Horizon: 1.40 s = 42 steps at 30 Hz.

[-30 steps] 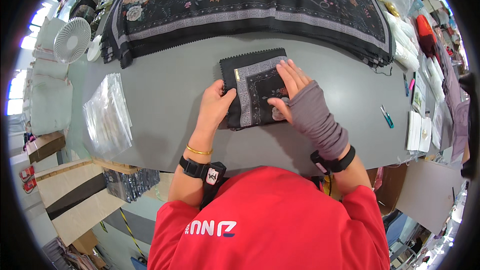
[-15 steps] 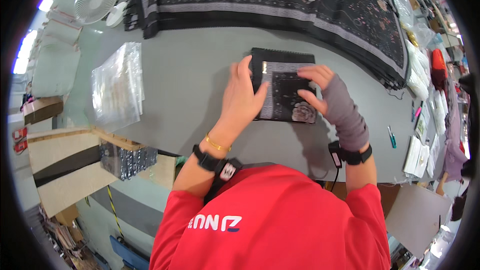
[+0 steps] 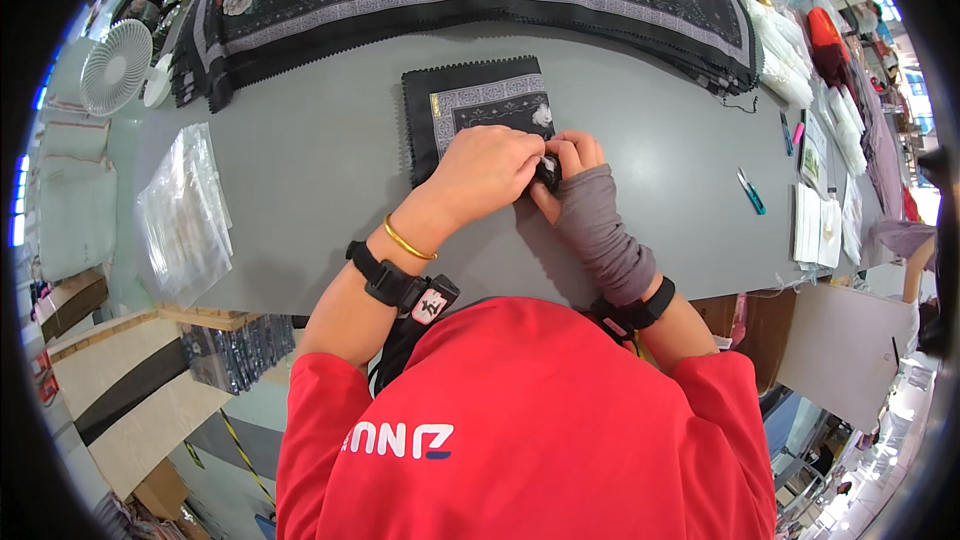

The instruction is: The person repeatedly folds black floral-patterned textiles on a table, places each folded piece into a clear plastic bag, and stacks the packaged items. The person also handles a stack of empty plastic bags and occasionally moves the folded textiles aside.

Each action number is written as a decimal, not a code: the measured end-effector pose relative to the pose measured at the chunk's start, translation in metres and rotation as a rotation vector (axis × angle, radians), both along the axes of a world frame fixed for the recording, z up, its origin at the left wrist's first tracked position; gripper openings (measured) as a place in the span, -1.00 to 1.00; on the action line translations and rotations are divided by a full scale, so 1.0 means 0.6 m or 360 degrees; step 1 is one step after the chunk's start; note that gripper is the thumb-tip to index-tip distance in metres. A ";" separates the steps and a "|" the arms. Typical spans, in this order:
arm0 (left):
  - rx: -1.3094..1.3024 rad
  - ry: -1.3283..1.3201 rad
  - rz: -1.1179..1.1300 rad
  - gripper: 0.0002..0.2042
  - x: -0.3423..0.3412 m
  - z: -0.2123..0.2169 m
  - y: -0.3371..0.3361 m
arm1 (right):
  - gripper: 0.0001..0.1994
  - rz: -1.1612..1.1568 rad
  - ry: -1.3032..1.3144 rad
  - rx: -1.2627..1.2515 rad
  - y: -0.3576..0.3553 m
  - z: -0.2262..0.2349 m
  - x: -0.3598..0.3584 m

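Observation:
A black scarf (image 3: 425, 115) with a grey patterned border and pale flowers lies folded in a flat square on the table. My left hand (image 3: 482, 168) rests over its near part, with fingers pinched at the near right corner. Opposite it, my right hand (image 3: 574, 168), in a grey fingerless sleeve, has its fingers curled round the same corner. A dark bunched bit (image 3: 548, 172) of the scarf bulges between the two hands, with a small pale patch at its top. The fingers hide most of that corner.
A wide pile of black floral scarves (image 3: 450, 0) spans the table's far side. Clear plastic bags (image 3: 185, 205) lie at the left, near a white fan (image 3: 117, 68). Teal thread snips (image 3: 750, 192) and white packets (image 3: 808, 225) are at the right. Packed scarves (image 3: 240, 352) fill a box below.
My hands have come together at the scarf's near right corner, which is now gripped and bunched. Before, they lay apart on its left and right sides. The view has shifted.

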State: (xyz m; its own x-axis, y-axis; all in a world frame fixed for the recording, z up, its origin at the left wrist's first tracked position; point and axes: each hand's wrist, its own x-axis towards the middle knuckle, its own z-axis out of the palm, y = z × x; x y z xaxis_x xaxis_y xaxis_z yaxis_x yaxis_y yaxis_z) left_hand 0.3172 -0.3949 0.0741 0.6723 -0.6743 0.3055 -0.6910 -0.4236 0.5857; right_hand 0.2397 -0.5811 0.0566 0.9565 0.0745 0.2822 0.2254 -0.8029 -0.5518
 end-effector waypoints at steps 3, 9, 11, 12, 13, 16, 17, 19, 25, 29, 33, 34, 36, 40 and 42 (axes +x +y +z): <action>0.0095 0.0075 -0.0019 -0.79 -0.029 0.002 0.029 | -0.51 0.0202 -0.0043 -0.0214 -0.022 -0.009 -0.012; 0.0579 -0.0055 -0.0234 -0.29 -0.085 0.001 0.126 | -0.55 0.0750 0.0055 -0.0377 -0.113 0.036 0.012; 0.0502 -0.0147 -0.0265 -0.30 -0.084 -0.006 0.132 | -0.63 0.0715 -0.0038 -0.0296 -0.105 0.054 0.045; 0.0497 -0.0192 -0.0254 -0.31 -0.082 -0.009 0.131 | -0.63 0.0721 -0.0088 -0.0307 -0.087 0.058 0.061; 0.0411 -0.0194 -0.0270 -0.36 -0.078 -0.011 0.129 | -0.63 0.0744 -0.0149 -0.0296 -0.061 0.058 0.081; 0.0332 -0.0300 -0.0370 -0.56 -0.076 -0.007 0.152 | -0.44 0.0892 -0.0256 -0.0466 0.048 0.045 0.133; 0.0154 -0.0498 -0.0272 -0.68 -0.079 0.000 0.170 | -0.40 0.0894 -0.0250 -0.0590 0.067 0.044 0.131; 0.0333 -0.0264 0.0187 -0.74 -0.092 0.016 0.262 | -0.33 0.0827 -0.0180 -0.0739 0.091 0.037 0.121; -0.0118 -0.0300 0.2142 -0.72 -0.061 0.015 0.579 | -0.23 0.0504 0.0004 -0.0935 0.047 0.006 0.071; 0.0283 0.0155 0.1905 -0.68 -0.054 -0.055 0.678 | -0.23 0.0483 0.0008 -0.0984 0.030 -0.019 0.069; 0.0475 0.0184 0.1932 -0.82 -0.059 -0.042 0.684 | -0.29 0.0539 0.0072 -0.0799 0.047 0.027 0.081; 0.0390 0.0227 0.1910 -0.85 -0.062 -0.019 0.667 | -0.35 0.0500 0.0195 -0.0758 0.053 0.054 0.081; 0.0392 -0.0080 0.1923 -0.90 -0.078 0.044 0.604 | -0.62 0.0732 -0.0470 -0.0572 0.092 0.112 0.095; -0.0155 0.0061 0.1070 -0.92 -0.119 0.156 0.408 | -0.58 0.1225 -0.0855 -0.0480 0.205 0.222 0.087; -0.0208 0.0203 0.0619 -0.92 -0.130 0.183 0.343 | -0.71 0.1345 -0.0888 -0.0554 0.234 0.247 0.087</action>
State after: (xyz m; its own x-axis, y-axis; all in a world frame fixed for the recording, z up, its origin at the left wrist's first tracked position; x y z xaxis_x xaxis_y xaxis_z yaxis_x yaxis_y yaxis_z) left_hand 0.2389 -0.1893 0.1836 0.9067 -0.3243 0.2696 -0.4132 -0.5547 0.7222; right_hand 0.2916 -0.4407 0.2046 0.2996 0.8131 0.4991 0.9317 -0.3619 0.0302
